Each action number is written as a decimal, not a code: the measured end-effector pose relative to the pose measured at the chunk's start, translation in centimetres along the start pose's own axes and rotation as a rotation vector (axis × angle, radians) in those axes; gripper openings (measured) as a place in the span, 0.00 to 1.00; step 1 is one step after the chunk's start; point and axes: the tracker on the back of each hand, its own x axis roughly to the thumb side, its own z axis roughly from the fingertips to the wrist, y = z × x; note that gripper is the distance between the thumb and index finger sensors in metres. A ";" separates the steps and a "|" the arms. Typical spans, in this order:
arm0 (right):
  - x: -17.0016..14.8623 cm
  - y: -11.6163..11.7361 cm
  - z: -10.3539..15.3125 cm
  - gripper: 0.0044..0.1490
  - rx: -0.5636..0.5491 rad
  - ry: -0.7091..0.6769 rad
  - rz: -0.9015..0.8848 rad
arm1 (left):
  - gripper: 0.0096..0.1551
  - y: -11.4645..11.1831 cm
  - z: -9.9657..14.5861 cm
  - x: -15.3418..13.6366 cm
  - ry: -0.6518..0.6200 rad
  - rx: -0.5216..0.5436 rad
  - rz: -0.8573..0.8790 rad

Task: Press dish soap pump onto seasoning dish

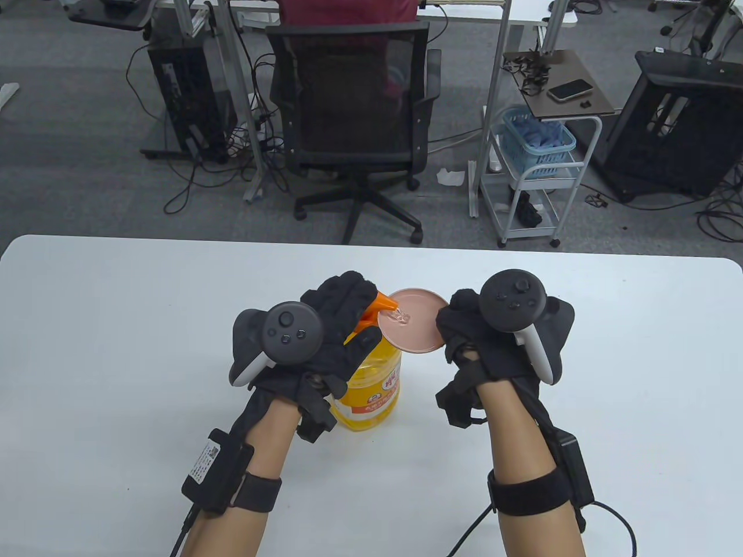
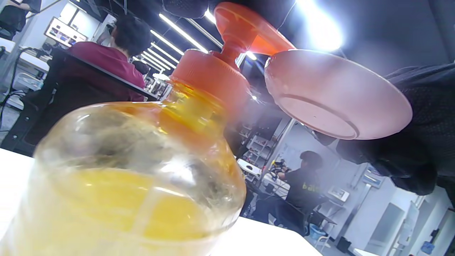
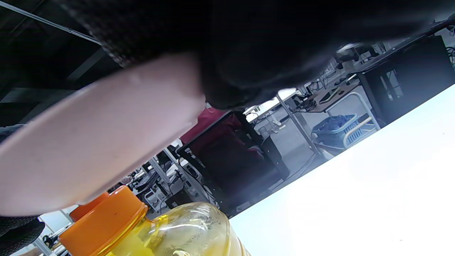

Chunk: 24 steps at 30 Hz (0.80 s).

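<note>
A clear bottle of yellow dish soap (image 1: 371,386) with an orange pump (image 1: 380,306) stands on the white table (image 1: 116,348). My left hand (image 1: 334,331) rests on top of the pump head and presses it. My right hand (image 1: 464,333) holds a small pink seasoning dish (image 1: 415,328) in the air, its near edge under the pump's spout. A clear blob of soap (image 1: 399,316) lies in the dish. The left wrist view shows the pump (image 2: 227,57), the bottle (image 2: 124,177) and the dish's underside (image 2: 334,96). The right wrist view shows the dish (image 3: 96,142) above the orange cap (image 3: 103,220).
The table's far edge lies beyond the hands. Behind it stand a black office chair (image 1: 354,122), a white cart with a blue basket (image 1: 537,145), and black computer cases on the floor (image 1: 679,122).
</note>
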 end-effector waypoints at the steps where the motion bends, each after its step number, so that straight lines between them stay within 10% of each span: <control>1: 0.0 0.0 0.0 0.30 -0.002 0.001 -0.002 | 0.50 0.0 0.0 0.0 0.003 0.000 -0.005; 14: -1.3 -2.0 0.6 0.30 -0.040 0.019 -0.004 | 0.53 0.1 1.6 -1.2 -0.009 -0.028 -0.011; 24: -11.6 2.0 1.0 0.30 -0.196 0.111 0.068 | 0.51 -4.3 9.1 -9.4 0.198 -0.125 -0.260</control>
